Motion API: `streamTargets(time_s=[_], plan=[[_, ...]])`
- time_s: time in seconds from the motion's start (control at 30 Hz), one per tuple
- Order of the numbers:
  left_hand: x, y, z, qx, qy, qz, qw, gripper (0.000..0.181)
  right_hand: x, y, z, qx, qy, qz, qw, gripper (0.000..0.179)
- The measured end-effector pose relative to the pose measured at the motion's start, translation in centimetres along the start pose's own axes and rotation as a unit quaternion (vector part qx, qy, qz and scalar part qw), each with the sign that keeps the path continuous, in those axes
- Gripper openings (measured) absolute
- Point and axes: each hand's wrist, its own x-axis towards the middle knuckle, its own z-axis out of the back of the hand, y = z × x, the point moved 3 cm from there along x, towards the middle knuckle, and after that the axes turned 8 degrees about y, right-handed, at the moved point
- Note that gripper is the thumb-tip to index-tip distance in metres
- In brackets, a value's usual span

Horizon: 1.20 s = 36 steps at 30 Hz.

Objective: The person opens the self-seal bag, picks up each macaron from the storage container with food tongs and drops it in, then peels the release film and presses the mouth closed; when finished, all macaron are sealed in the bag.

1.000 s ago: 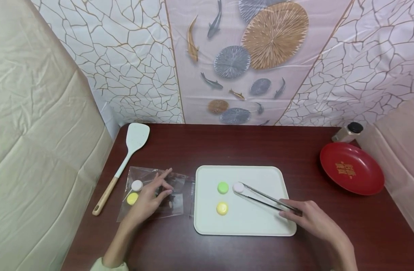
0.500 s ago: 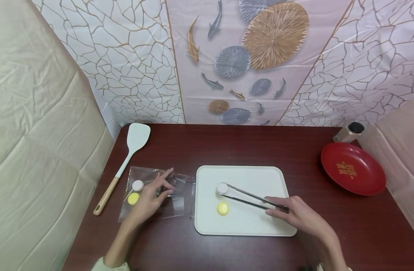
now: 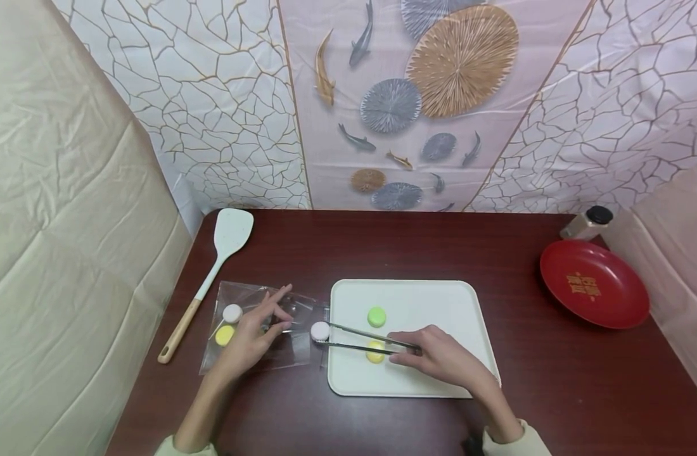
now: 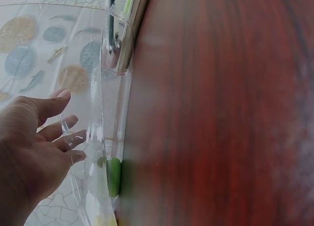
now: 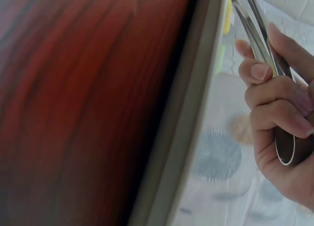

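Note:
In the head view my right hand (image 3: pixel 440 354) grips a pair of metal tongs (image 3: pixel 360 349), its fingers curled round the handle (image 5: pixel 287 142) in the right wrist view. The tongs' tips pinch a pale pink macaron (image 3: pixel 320 331) at the white tray's left edge, overlapping the mouth of a clear plastic bag (image 3: pixel 300 362). My left hand (image 3: pixel 254 329) is at the bag, relaxed fingers against the film (image 4: pixel 98 132), thumb apart. Inside the bag lie a pale macaron (image 3: pixel 232 313), a yellow macaron (image 3: pixel 224 335) and a green macaron (image 4: pixel 114 177), mostly hidden by the hand in the head view.
On the white tray (image 3: pixel 428 297) are a green macaron (image 3: pixel 377 316) and a yellow macaron (image 3: pixel 375 356), partly behind the tongs. A spatula (image 3: pixel 210 278) lies at the left. At the right are a red plate (image 3: pixel 616 285) and a black-capped jar (image 3: pixel 579 226).
My right hand has carried the pale pink macaron in the tongs leftward, over the green macaron, from mid-tray to the bag's mouth. The left hand and bag have stayed nearly still.

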Motion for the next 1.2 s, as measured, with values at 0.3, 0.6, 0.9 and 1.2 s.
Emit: streamTargets(time_s=[0.3,0.6,0.9,1.2], plan=[[-0.3,-0.1,0.2,-0.011,-0.001,-0.014,0.9998,0.015,3.4,-1.4,-2.9,-0.018,-0.015,0.064,0.9977,0.044],[-0.4,-0.2,0.3,-0.01,-0.007,-0.023,0.9997,0.023,8.2,-2.4,-5.8,-0.02,-0.016,0.063,0.9977,0.051],[-0.3,-0.1,0.2,-0.018,-0.004,-0.018,0.9997,0.018,10.3,0.2,-5.9,-0.011,-0.014,0.079,0.9967,0.048],[-0.2,-0.2,0.3,-0.018,-0.006,-0.021,0.9996,0.022,13.3,-0.3,-8.0,-0.037,-0.015,0.047,0.9981,0.042]])
